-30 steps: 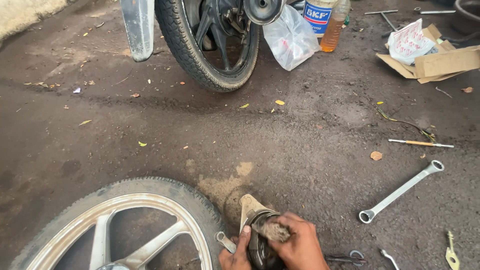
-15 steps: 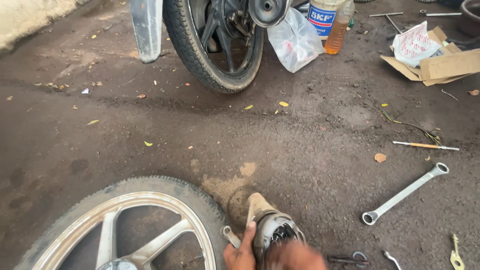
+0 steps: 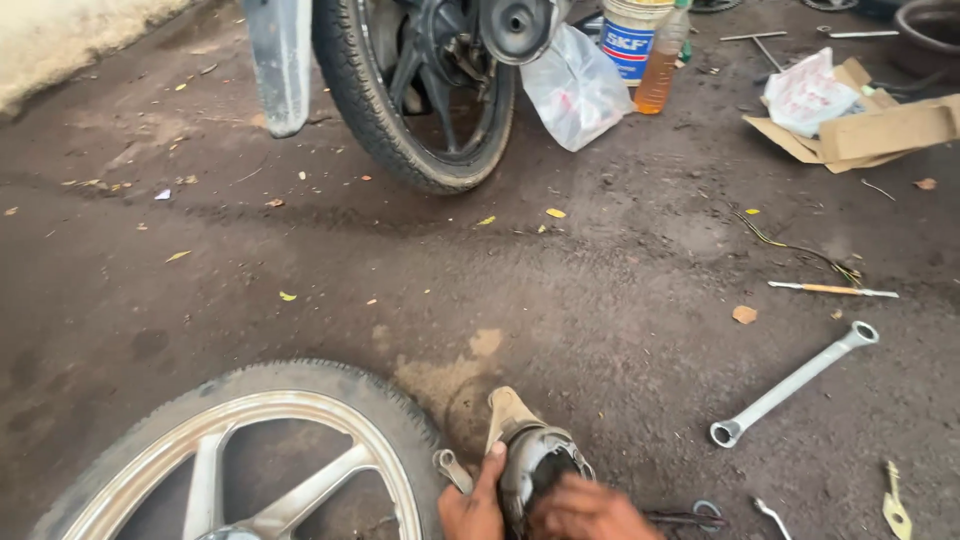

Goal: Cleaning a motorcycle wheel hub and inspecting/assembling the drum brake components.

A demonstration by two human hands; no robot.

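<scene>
At the bottom edge, my left hand (image 3: 474, 505) grips the left rim of a round metal brake drum plate (image 3: 528, 455) that stands on edge on the dirt floor. My right hand (image 3: 590, 510) is blurred and rests against the plate's dark inner face, fingers curled; whether it holds anything is unclear. A tan flat arm sticks up from the top of the plate. Just left of my left hand lies a detached motorcycle wheel (image 3: 250, 450) with silver alloy spokes, flat on the ground.
A long ring spanner (image 3: 790, 385) lies to the right, with a screwdriver (image 3: 830, 290) beyond it. A standing motorcycle's rear wheel (image 3: 420, 100) is at the top, beside a plastic bag (image 3: 575, 90), a tub, a bottle and flattened cardboard (image 3: 870, 130). Small tools lie at bottom right.
The view has tilted up, so my hands sit lower in the frame. My right hand has moved from the top of the plate down onto its inner face.
</scene>
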